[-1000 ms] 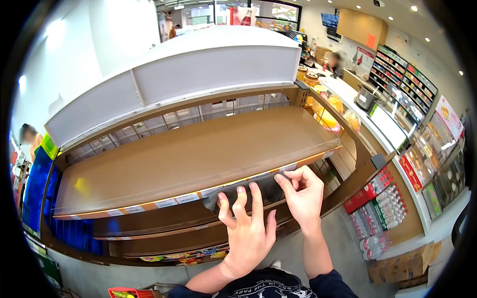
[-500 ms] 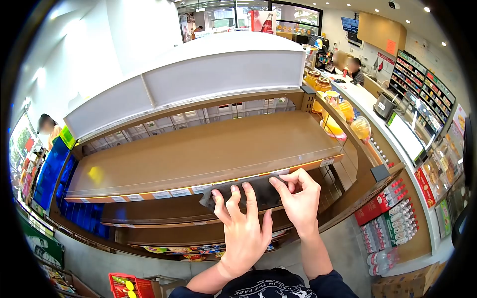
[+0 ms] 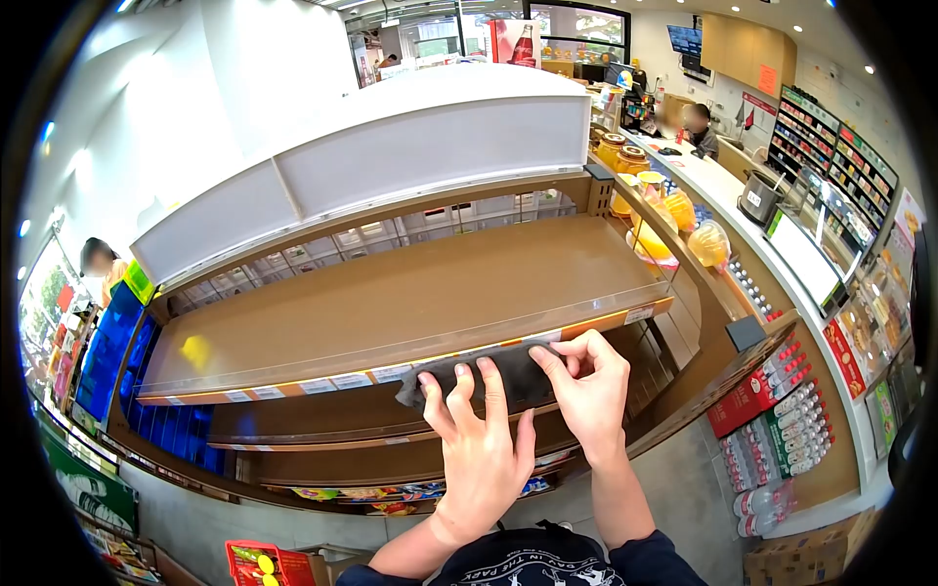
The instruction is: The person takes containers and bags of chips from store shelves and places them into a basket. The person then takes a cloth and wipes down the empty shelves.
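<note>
A dark grey cloth [image 3: 513, 381] lies against the front edge of the top brown shelf [image 3: 391, 303], over part of the label strip [image 3: 332, 383]. My left hand [image 3: 481, 449] has its fingers spread, with the fingertips pressing on the cloth. To its right, my right hand [image 3: 591, 386] pinches the cloth's upper right part between thumb and fingers. A clear plastic guard runs along the shelf front, above the labels.
Lower shelves [image 3: 322, 415] hold colourful packets [image 3: 391, 493]. At right are a counter [image 3: 723, 195], bottle packs [image 3: 782, 420] and cardboard boxes [image 3: 796, 559]. A red basket [image 3: 266, 564] stands bottom left. People [image 3: 702, 132] are at the counter, another person [image 3: 103, 264] far left.
The view has shifted, bringing more of the floor and red basket into sight. Both hands stay on the cloth, which keeps nearly the same place at the shelf edge.
</note>
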A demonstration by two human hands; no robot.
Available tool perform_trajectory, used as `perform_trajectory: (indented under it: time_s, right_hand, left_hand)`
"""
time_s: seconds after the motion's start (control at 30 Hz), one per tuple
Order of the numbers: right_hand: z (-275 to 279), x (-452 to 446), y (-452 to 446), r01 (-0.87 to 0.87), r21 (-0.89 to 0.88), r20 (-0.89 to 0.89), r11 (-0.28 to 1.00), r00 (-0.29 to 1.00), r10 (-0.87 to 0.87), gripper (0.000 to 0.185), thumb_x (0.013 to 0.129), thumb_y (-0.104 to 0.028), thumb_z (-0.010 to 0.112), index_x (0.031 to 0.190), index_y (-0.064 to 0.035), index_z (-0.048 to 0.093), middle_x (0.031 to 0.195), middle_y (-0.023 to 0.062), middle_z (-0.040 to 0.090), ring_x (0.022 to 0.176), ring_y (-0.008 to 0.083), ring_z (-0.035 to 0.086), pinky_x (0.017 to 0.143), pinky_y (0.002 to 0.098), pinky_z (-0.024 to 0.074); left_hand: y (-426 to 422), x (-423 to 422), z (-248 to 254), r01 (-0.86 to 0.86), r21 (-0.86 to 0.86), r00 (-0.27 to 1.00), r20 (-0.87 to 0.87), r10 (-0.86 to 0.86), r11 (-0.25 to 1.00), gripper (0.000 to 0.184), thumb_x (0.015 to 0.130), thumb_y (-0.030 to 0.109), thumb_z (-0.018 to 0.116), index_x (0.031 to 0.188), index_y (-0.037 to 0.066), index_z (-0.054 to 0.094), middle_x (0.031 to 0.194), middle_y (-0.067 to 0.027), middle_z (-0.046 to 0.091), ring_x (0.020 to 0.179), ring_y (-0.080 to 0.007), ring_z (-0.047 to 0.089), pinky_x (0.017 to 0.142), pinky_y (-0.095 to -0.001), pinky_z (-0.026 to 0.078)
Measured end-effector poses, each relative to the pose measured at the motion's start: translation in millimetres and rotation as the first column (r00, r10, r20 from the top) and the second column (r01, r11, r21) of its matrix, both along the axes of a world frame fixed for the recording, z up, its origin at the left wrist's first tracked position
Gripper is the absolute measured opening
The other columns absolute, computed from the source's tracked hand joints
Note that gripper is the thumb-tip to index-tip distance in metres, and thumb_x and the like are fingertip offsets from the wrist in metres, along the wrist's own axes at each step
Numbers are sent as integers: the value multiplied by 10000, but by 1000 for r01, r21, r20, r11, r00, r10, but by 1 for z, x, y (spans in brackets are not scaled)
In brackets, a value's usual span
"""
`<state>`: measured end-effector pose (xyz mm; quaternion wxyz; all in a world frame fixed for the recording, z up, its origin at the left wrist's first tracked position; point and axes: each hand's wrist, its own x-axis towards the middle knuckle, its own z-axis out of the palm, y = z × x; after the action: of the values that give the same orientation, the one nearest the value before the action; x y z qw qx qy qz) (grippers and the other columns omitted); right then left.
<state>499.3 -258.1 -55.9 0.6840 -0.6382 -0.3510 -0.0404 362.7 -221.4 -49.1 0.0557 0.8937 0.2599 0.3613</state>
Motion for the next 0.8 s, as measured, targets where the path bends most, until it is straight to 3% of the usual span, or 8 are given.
perform_trajectory:
  time_s: [0.8]
  right_hand:
    - [-2,10,-9,59,11,-7,998,998,-59,166,769,-49,798,768,-3,639,538,-38,431,503,35,366,468,215,321]
  left_hand:
    - [-5,11,-3,27,34,1000,1,-27,999,675,800,141,717,1361,-80,414,1284,-295,337,1216,-541,256,1042,-624,253]
